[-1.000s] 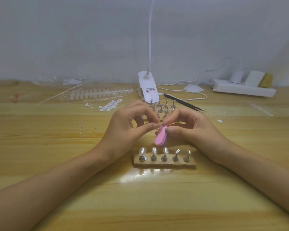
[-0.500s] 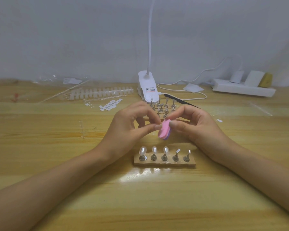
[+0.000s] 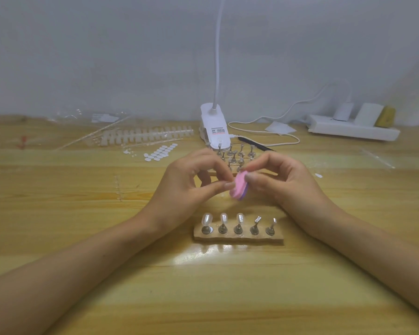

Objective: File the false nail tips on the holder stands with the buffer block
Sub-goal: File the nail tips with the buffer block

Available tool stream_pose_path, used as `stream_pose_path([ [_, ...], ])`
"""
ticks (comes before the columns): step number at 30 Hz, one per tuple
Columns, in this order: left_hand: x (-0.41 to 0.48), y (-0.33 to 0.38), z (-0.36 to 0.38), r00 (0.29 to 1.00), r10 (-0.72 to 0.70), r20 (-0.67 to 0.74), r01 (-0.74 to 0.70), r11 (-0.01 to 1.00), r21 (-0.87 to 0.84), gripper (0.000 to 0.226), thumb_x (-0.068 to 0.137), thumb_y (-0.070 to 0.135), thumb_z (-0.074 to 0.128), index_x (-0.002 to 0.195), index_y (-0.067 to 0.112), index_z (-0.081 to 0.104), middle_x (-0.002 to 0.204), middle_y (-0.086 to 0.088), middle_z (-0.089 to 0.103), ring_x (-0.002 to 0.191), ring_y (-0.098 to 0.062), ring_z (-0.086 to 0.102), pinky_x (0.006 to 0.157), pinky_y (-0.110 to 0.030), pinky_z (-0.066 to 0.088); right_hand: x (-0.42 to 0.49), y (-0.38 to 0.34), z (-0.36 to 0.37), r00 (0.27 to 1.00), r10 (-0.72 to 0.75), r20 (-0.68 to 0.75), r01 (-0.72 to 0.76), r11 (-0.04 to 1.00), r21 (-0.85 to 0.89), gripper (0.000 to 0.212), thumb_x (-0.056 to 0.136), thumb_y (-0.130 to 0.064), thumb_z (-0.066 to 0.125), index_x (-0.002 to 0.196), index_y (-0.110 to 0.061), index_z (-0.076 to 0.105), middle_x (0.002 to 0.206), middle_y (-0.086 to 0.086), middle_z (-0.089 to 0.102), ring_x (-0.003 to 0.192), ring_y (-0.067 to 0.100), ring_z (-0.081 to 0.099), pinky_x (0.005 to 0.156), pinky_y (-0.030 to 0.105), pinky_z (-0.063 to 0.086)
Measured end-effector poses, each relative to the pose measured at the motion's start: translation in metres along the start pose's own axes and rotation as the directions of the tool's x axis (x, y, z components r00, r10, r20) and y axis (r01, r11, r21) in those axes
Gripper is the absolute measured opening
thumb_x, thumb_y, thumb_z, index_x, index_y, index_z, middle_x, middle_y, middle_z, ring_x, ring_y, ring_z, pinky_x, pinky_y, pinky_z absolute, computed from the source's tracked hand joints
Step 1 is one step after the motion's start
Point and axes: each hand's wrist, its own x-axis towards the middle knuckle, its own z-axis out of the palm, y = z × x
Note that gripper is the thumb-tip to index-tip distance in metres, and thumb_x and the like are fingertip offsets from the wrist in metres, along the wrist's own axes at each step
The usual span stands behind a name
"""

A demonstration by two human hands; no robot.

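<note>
Here, over the table (image 3: 58, 213), the buffer block (image 3: 238, 188) is pinched in the right hand (image 3: 284, 187)'s grip; the left hand (image 3: 185, 189)'s cannot be told.

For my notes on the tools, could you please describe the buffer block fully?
The buffer block is small, rounded and foam-like, pink with a purple layer along its lower edge. The right hand pinches it in the air behind the near row of stands; the left hand touches its left edge with a fingertip.
</note>
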Motion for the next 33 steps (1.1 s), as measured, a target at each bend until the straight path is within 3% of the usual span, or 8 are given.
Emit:
stream_pose_path([
  [5,-0.0004,0.0002,-0.0004,1.0,0.003,-0.022,-0.003,1.0,0.013,0.012,0.081,0.01,0.078,0.076,0.017,0.07,0.085,0.008,0.062,0.068,-0.002,0.054,0.06,-0.006,0.038,-0.0006,-0.0002,0.0,0.997,0.033,0.074,-0.033,0.999,-0.006,0.01,0.077,-0.018,0.078,0.085,-0.016,0.073,0.097,0.012,0.073,0.091,0.03,0.074,0.084,0.051,0.06],
  [9,-0.0009,0.0018,0.0009,0.999,0.046,-0.007,-0.046,0.998,0.031,0.012,0.081,0.005,0.077,0.077,0.013,0.069,0.084,0.007,0.061,0.069,0.0,0.054,0.059,-0.004,0.036,0.0011,-0.001,-0.0007,0.999,0.005,-0.05,-0.004,1.0,0.025,0.007,0.074,-0.019,0.077,0.08,-0.019,0.073,0.098,0.014,0.072,0.091,0.027,0.072,0.09,0.052,0.058],
  [12,-0.0009,0.0025,0.0005,0.999,0.042,-0.026,-0.041,0.999,0.027,0.013,0.081,0.004,0.077,0.077,0.013,0.069,0.084,0.008,0.061,0.07,0.001,0.055,0.059,-0.005,0.036,-0.0018,-0.002,0.0013,0.995,0.047,0.09,-0.048,0.999,0.013,0.01,0.077,-0.016,0.078,0.084,-0.015,0.072,0.098,0.016,0.073,0.089,0.031,0.074,0.077,0.044,0.061],
  [16,-0.0007,0.002,0.0012,0.999,0.032,-0.012,-0.031,0.999,0.012,0.016,0.081,0.005,0.077,0.076,0.017,0.068,0.083,0.012,0.06,0.07,0.0,0.055,0.059,-0.005,0.036,0.0015,-0.0011,-0.0022,0.997,0.013,-0.077,-0.009,0.999,0.052,0.009,0.072,-0.02,0.077,0.08,-0.019,0.073,0.096,0.011,0.072,0.092,0.024,0.071,0.084,0.037,0.06],
  [19,-0.0002,0.0007,0.0006,1.0,0.027,-0.015,-0.027,1.0,0.016,0.011,0.081,0.006,0.077,0.077,0.014,0.069,0.085,0.01,0.061,0.07,0.0,0.055,0.061,-0.006,0.038,-0.0004,-0.0018,0.0006,0.995,0.065,0.076,-0.067,0.998,0.023,0.008,0.074,-0.016,0.078,0.081,-0.017,0.074,0.095,0.011,0.074,0.089,0.027,0.073,0.08,0.042,0.062],
  [23,-0.0006,-0.0004,0.0005,1.0,0.025,-0.003,-0.025,1.0,0.002,0.012,0.081,0.008,0.077,0.077,0.016,0.07,0.084,0.011,0.061,0.069,-0.001,0.055,0.06,-0.006,0.038,0.0028,-0.001,-0.0019,0.997,0.013,-0.08,-0.006,0.996,0.085,0.008,0.072,-0.019,0.076,0.079,-0.018,0.073,0.097,0.01,0.071,0.09,0.019,0.071,0.082,0.033,0.059],
  [28,-0.0018,0.0008,0.002,0.999,0.041,0.017,-0.041,0.999,0.004,0.012,0.081,0.008,0.078,0.078,0.017,0.07,0.084,0.008,0.062,0.067,-0.002,0.053,0.06,-0.005,0.037,0.0032,-0.001,-0.0026,0.999,-0.014,-0.031,0.017,0.997,0.081,0.007,0.071,-0.022,0.076,0.078,-0.023,0.074,0.096,0.006,0.072,0.089,0.017,0.07,0.082,0.028,0.058],
  [33,-0.0005,0.0006,0.0002,1.0,0.015,-0.012,-0.015,1.0,-0.005,0.015,0.081,0.006,0.077,0.077,0.018,0.069,0.085,0.009,0.061,0.07,0.0,0.055,0.061,-0.006,0.038,0.001,-0.0005,-0.0003,0.998,0.023,0.066,-0.024,1.0,0.008,0.012,0.075,-0.02,0.081,0.084,-0.019,0.072,0.101,0.013,0.072,0.091,0.028,0.072,0.085,0.046,0.06],
])
